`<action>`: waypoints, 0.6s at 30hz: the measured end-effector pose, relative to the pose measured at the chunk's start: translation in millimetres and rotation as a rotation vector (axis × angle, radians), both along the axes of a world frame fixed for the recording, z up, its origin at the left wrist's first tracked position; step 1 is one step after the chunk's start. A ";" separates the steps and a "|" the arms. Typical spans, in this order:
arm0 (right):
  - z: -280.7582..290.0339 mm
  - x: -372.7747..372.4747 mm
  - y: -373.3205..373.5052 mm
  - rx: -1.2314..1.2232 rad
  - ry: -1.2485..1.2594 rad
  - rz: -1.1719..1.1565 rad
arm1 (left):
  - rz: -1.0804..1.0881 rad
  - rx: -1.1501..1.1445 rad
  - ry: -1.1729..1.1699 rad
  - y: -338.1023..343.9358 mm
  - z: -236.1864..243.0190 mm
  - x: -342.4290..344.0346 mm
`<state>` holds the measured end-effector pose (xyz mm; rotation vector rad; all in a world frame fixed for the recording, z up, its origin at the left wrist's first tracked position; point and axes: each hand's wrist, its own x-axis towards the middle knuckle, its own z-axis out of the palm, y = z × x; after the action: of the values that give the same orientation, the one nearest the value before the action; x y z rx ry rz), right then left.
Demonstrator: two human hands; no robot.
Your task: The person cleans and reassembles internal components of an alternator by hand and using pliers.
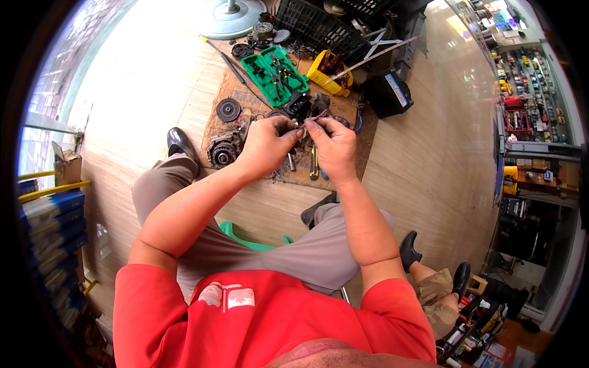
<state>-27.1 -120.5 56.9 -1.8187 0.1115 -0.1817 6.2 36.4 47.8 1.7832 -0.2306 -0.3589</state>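
Note:
My left hand (pixel 270 144) and my right hand (pixel 332 147) meet in front of me, fingertips pinched on a thin reddish wire (pixel 320 115). Its end by the fingers is too small to make out. Below them lies a stained brown board (pixel 294 176) with greasy machine parts. A round dark metal part (pixel 223 153) with coils or rings sits by my left wrist, and a black pulley-like disc (pixel 229 110) is beyond it. Close to my right hand lie a yellow-and-black hand tool (pixel 314 164) and a short metal socket-like piece (pixel 291 162).
An open green tool case (pixel 276 75) lies beyond my hands, beside a yellow container (pixel 319 75) of reddish parts. A black battery (pixel 388 93) stands at the right, black crates (pixel 307 27) behind. Another person's leg (pixel 437 288) is at lower right. A green stool (pixel 236 236) is under me.

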 end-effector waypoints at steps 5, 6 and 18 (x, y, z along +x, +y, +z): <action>-4.6 -0.2 3.1 0.042 0.043 -0.015 | 0.037 0.017 -0.177 -0.5 -4.1 -4.9; -5.5 -0.2 2.7 0.060 0.057 -0.020 | 0.050 0.021 -0.246 -1.1 -5.9 -5.4; -1.7 2.1 -18.5 0.473 0.242 0.152 | -0.357 -0.639 0.694 7.5 -11.3 13.0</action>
<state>-25.0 -139.0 55.2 -1.3627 0.1702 0.1629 19.1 43.9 36.6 0.9106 -0.1397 -1.0088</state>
